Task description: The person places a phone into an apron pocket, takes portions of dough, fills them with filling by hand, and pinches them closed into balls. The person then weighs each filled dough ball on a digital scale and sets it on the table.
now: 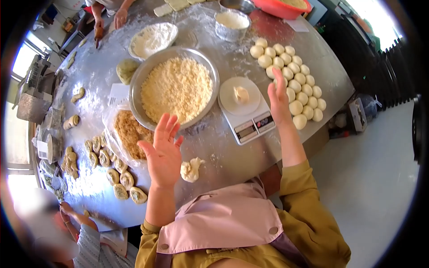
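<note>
My left hand [164, 154] is raised, palm up with fingers spread, just in front of a steel bowl [213, 85] of pale yellow crumbs [176, 87]. Nothing lies in it. My right hand [279, 100] is held edge-on with its fingers stretched out, beside several round dough balls [299, 89]. Between the hands, a white kitchen scale [243, 120] carries a small lump of dough [241, 94] on its round plate. A torn piece of dough [191, 170] rests on the steel table right of my left hand.
A bag of brown crumbly filling [129, 134] and several filled dough rolls [120, 178] lie to the left. Farther back are a flour bowl [154, 40], a metal pot [232, 24] and a red basin [281, 6]. One co-worker's hands [119, 18] hold a rolling pin [98, 35]; another person sits lower left.
</note>
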`<state>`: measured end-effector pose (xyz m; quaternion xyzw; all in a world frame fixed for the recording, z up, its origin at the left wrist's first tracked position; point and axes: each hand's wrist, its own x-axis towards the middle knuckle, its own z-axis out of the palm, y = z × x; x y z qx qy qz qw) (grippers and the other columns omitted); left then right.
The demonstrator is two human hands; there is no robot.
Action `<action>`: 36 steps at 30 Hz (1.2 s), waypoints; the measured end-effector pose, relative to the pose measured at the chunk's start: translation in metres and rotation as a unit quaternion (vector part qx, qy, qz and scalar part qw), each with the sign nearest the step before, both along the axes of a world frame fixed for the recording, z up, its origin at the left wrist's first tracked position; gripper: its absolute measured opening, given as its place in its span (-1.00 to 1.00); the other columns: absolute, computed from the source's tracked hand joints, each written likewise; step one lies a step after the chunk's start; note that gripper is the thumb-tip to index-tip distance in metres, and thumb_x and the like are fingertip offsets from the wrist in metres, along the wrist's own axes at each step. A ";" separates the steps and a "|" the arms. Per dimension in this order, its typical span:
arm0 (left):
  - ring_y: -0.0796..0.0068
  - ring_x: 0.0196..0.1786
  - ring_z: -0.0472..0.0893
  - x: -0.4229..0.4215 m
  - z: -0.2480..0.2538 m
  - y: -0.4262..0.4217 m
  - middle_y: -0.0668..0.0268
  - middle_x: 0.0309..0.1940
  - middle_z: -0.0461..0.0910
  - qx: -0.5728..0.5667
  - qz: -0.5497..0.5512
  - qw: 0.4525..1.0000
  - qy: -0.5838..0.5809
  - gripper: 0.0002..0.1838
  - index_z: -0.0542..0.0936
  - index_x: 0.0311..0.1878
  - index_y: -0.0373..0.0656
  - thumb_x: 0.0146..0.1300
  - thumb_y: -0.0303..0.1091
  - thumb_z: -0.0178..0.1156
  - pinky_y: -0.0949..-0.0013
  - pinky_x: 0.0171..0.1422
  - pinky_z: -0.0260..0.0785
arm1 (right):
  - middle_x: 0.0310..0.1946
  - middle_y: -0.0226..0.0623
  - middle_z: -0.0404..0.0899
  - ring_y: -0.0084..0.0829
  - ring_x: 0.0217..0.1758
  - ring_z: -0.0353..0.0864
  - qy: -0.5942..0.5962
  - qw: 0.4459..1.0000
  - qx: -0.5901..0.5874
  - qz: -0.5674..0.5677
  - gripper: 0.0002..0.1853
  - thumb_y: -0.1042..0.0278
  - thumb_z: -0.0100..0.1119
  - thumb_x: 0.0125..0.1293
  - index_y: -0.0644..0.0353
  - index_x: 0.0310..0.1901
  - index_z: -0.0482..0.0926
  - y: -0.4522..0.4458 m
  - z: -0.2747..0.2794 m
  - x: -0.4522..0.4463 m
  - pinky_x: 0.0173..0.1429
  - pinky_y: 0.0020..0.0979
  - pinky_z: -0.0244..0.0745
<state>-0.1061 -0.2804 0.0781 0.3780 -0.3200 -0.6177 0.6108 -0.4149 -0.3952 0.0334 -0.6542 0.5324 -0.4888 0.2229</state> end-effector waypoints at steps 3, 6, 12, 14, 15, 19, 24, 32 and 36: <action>0.43 0.28 0.26 -0.003 0.003 -0.001 0.27 0.32 0.31 -0.004 0.002 1.000 -0.005 0.00 0.21 0.43 -0.13 0.25 0.55 -0.46 0.33 0.30 0.02 | 0.41 -0.03 0.11 -0.12 0.54 -0.07 -0.037 0.998 0.041 -0.013 -0.37 -0.05 -0.15 0.48 0.25 0.39 0.14 0.004 0.005 0.001 0.53 -0.15 -0.14; 0.45 0.27 0.28 0.002 0.003 -0.002 0.28 0.29 0.35 -0.007 0.014 1.000 -0.003 -0.03 0.24 0.41 -0.13 0.27 0.53 -0.45 0.33 0.29 0.01 | 0.42 -0.03 0.11 -0.10 0.54 -0.07 -0.016 1.000 0.024 -0.005 -0.35 -0.10 -0.16 0.47 0.23 0.39 0.15 0.006 0.013 0.007 0.53 -0.13 -0.14; 0.43 0.27 0.30 0.012 0.002 0.000 0.25 0.27 0.38 -0.003 0.035 0.999 0.005 -0.05 0.26 0.38 -0.14 0.28 0.51 -0.42 0.31 0.30 0.05 | 0.37 -0.11 0.25 0.05 0.53 -0.05 0.006 0.997 0.077 0.006 -0.31 -0.22 -0.03 0.38 0.13 0.35 0.24 -0.004 0.004 0.019 0.52 -0.06 -0.14; 0.42 0.28 0.30 0.016 0.000 0.001 0.25 0.26 0.39 -0.004 0.033 0.999 0.012 -0.06 0.27 0.38 -0.15 0.29 0.50 -0.41 0.31 0.30 0.05 | 0.32 -0.10 0.33 0.08 0.50 0.01 0.051 0.997 0.065 -0.004 -0.30 -0.21 0.05 0.34 0.13 0.34 0.27 -0.008 0.002 0.023 0.51 -0.06 -0.10; 0.42 0.28 0.30 0.018 0.000 0.001 0.24 0.26 0.39 -0.006 0.032 0.999 0.016 -0.07 0.27 0.37 -0.15 0.30 0.50 -0.41 0.31 0.30 0.05 | 0.29 -0.10 0.36 0.08 0.49 0.04 0.095 0.994 0.059 0.005 -0.28 -0.22 0.09 0.31 0.12 0.33 0.28 -0.010 0.000 0.024 0.50 -0.06 -0.07; 0.39 0.27 0.33 0.020 0.000 0.001 0.23 0.24 0.41 -0.001 0.039 0.999 0.022 -0.10 0.27 0.37 -0.17 0.33 0.46 -0.41 0.30 0.30 0.08 | 0.24 -0.09 0.43 0.08 0.45 0.14 0.235 0.971 0.036 0.027 -0.21 -0.26 0.22 0.19 0.11 0.31 0.30 -0.014 -0.012 0.036 0.47 -0.07 0.02; 0.36 0.25 0.38 0.021 -0.002 0.001 0.22 0.20 0.44 -0.002 0.029 0.998 0.057 -0.14 0.28 0.36 -0.19 0.37 0.41 -0.41 0.27 0.28 0.15 | 0.18 -0.08 0.47 -0.01 0.35 0.30 0.230 0.972 0.021 0.051 -0.22 -0.20 0.33 0.12 0.13 0.25 0.34 -0.020 -0.029 0.052 0.40 -0.05 0.13; 0.35 0.22 0.42 0.020 -0.007 0.006 0.22 0.18 0.46 0.048 0.004 0.997 0.057 -0.25 0.28 0.36 -0.15 0.43 0.30 -0.34 0.26 0.26 0.21 | -0.21 -0.05 0.61 -0.11 -0.19 0.62 0.152 0.988 -0.004 -0.011 -0.48 0.15 0.43 0.12 0.24 0.01 0.45 -0.015 -0.041 0.062 -0.15 -0.25 0.54; 0.33 0.18 0.45 0.006 -0.016 0.008 0.22 0.16 0.47 0.151 -0.050 0.985 0.066 -0.33 0.29 0.35 -0.15 0.45 0.21 -0.22 0.20 0.24 0.29 | -0.21 -0.11 0.61 -0.20 -0.20 0.63 -0.031 0.996 0.058 0.062 -0.54 0.13 0.45 0.11 0.22 -0.07 0.50 0.033 0.013 0.102 -0.13 -0.31 0.54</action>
